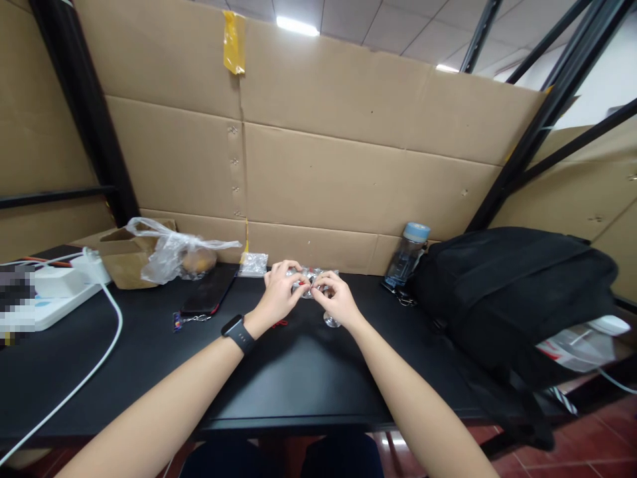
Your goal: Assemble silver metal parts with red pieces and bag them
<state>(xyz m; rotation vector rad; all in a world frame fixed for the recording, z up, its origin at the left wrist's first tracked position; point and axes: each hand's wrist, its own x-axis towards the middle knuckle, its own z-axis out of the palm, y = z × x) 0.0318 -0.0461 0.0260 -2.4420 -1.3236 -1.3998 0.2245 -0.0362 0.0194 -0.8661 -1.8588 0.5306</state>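
Observation:
Both my hands meet over the far middle of the black table [298,372]. My left hand [281,292], with a black smartwatch on its wrist, pinches a small clear plastic packet [311,279] with something red in it. My right hand [338,297] pinches the same packet from the right side. A small shiny round piece [331,321] lies on the table just under my right hand. A red bit [280,324] lies near my left wrist. What is inside the packet is too small to tell.
A clear bag of small parts [253,264] lies by the cardboard wall. To the left are a black phone [206,295], a plastic bag [172,252] by a cardboard box [119,262], and a white power strip [54,292] with cable. A water bottle [408,255] and black backpack [512,292] stand right.

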